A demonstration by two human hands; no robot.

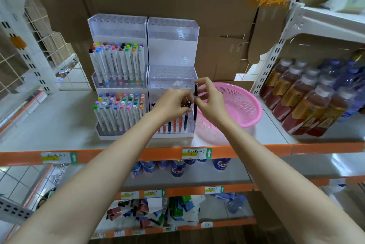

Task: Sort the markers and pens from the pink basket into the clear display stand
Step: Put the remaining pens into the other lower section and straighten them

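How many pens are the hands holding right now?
2. The left hand pinches a dark pen at the clear stand's front tray; the right hand holds a black pen upright beside it. Others may be hidden.

A shop; price-tagged shelves (197,153); stocked bottles (308,95).

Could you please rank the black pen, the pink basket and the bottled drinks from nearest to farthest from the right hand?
1. Black pen: pinched in the right hand.
2. Pink basket: just beneath and right of it.
3. Bottled drinks: far right, on the neighbouring shelf.
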